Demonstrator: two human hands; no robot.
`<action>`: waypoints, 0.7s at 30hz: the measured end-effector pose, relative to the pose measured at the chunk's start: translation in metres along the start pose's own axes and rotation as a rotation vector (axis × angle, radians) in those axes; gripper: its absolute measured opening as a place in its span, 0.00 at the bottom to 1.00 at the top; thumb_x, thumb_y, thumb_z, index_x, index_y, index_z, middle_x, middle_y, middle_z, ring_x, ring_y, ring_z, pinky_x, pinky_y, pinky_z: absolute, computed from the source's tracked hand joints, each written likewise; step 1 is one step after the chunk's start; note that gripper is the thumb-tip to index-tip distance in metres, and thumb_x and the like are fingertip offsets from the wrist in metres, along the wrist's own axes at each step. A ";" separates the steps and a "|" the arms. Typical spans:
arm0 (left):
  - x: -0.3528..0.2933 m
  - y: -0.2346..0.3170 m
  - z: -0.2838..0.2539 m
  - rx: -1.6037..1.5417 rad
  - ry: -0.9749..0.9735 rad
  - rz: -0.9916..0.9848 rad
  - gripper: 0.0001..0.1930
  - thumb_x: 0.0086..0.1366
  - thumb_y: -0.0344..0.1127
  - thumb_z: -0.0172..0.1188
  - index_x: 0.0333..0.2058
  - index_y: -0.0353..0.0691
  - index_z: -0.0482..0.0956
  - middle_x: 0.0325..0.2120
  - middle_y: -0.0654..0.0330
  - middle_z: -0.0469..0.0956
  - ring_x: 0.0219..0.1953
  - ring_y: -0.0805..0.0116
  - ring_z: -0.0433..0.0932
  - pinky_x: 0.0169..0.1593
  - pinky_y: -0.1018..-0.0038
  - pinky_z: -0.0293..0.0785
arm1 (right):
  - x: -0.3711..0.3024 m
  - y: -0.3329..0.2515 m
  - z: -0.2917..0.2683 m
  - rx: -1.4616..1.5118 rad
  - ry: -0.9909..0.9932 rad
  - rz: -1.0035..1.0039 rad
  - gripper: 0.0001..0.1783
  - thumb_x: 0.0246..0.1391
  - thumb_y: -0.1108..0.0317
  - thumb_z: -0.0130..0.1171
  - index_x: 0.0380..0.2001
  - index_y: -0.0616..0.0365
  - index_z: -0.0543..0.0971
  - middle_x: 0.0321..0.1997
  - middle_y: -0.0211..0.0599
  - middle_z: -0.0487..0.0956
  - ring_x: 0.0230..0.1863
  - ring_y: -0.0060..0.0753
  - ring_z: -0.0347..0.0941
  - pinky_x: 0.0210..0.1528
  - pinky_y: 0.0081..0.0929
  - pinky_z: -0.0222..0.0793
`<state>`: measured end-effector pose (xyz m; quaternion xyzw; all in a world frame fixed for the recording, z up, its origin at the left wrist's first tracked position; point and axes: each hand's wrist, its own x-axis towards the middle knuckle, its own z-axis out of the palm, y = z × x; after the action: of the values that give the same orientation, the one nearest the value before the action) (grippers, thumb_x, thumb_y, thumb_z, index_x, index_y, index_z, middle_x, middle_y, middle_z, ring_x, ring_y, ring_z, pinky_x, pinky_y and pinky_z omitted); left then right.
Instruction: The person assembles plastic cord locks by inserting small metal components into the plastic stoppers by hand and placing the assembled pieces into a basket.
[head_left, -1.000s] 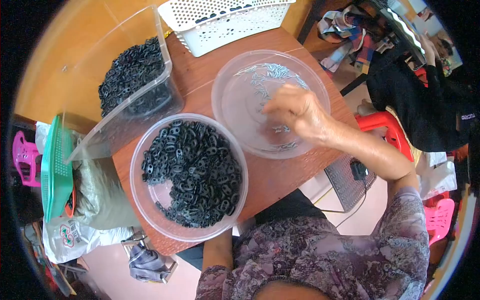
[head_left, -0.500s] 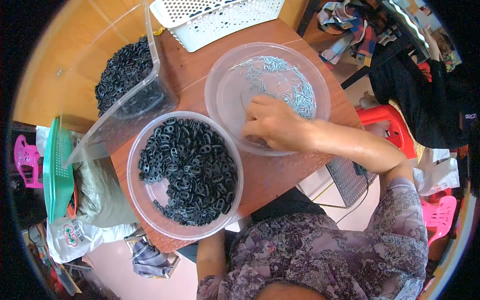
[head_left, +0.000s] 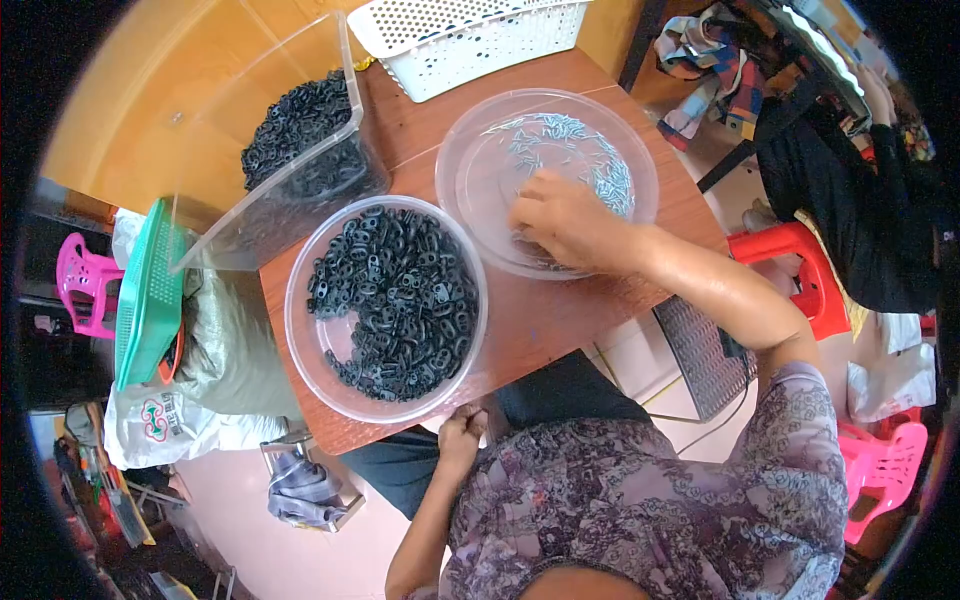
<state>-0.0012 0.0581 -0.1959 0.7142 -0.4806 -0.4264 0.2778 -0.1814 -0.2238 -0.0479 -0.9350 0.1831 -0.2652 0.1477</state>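
My right hand (head_left: 568, 222) bends, fingers downward, over the round tub (head_left: 476, 195) where silvery pins (head_left: 612, 185) lie; my left hand (head_left: 461, 435) is curled beyond the edge of the surface (head_left: 560, 320). I can't tell whether either grips anything; bumping the tub could spill pins

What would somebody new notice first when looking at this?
Probably the heap of black two-holed pieces filling most of the round clear tub at the table's near left. Next, the right hand, fingers down over a second round tub with small silvery pins scattered along its far and right sides. The bright green basket left of the table also stands out.
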 end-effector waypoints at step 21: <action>-0.049 0.165 -0.053 -0.079 0.194 0.492 0.04 0.53 0.25 0.58 0.28 0.34 0.76 0.24 0.56 0.75 0.26 0.64 0.74 0.30 0.75 0.69 | 0.005 0.000 0.011 -0.002 0.044 -0.006 0.01 0.38 0.77 0.51 0.18 0.62 0.70 0.21 0.41 0.71 0.26 0.41 0.68 0.34 0.32 0.66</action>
<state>-0.0375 0.0399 -0.0208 0.6020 -0.5937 -0.2942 0.4456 -0.1716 -0.2235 -0.0543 -0.9298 0.1836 -0.2859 0.1417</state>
